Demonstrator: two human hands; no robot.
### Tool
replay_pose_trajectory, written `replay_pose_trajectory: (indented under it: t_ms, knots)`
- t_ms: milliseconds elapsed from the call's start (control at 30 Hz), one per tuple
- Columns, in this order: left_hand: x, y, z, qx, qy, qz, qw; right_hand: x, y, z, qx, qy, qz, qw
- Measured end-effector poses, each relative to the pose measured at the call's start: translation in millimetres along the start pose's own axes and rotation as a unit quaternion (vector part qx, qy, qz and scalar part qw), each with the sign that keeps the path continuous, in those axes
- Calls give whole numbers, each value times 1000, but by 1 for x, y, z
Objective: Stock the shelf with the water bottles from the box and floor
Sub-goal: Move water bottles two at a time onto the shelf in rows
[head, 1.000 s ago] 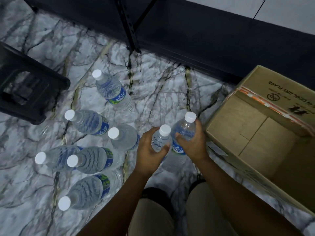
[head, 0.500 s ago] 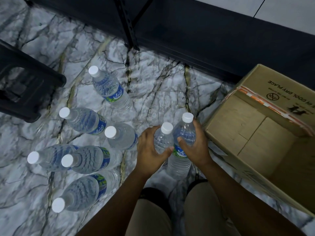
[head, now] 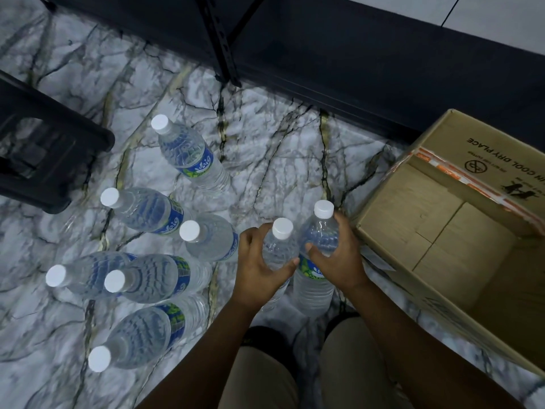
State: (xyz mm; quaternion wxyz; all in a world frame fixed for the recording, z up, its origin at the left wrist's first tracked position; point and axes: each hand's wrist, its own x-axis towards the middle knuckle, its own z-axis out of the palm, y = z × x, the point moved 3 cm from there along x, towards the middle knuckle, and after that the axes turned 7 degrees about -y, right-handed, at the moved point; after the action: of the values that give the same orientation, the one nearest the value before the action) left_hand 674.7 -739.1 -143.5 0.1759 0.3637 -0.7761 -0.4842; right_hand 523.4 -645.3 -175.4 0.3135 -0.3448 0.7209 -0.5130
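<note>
My left hand [head: 256, 264] grips a clear water bottle [head: 279, 246] with a white cap. Right beside it, my right hand [head: 339, 258] grips a second water bottle [head: 320, 234] with a blue and green label. Both bottles stand upright, touching, on the marble floor next to the open cardboard box [head: 383, 219], whose inside shows only cardboard. Several more bottles [head: 188, 154] stand on the floor to the left. The dark shelf base [head: 339, 69] runs along the top.
A black plastic stool [head: 44, 149] stands at the far left. A slotted black shelf upright [head: 221, 45] meets the floor at top centre. My knees in beige trousers [head: 348, 364] are at the bottom. Bare marble floor [head: 280, 143] lies between bottles and shelf.
Both hands have kept hold of the two bottles. The bottles look lower and now rest on the floor. The view has shifted slightly left.
</note>
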Motion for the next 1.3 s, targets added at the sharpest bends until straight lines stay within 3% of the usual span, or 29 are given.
replay_pose_trajectory:
  t_ms: [333, 700, 967, 1300]
  knots:
    - [1, -9, 2, -50, -11, -48, 998, -2, -4, -2, -105, -44, -64, 991]
    - [5, -7, -5, -58, 3, -40, 997, 3, -7, 6, -53, -8, -23, 998]
    - [13, 3, -11, -79, 26, -84, 993, 16, -19, 6, -62, 4, 17, 998]
    - [13, 50, -33, -107, 46, -112, 987, 12, -79, -22, -57, 25, 9, 998]
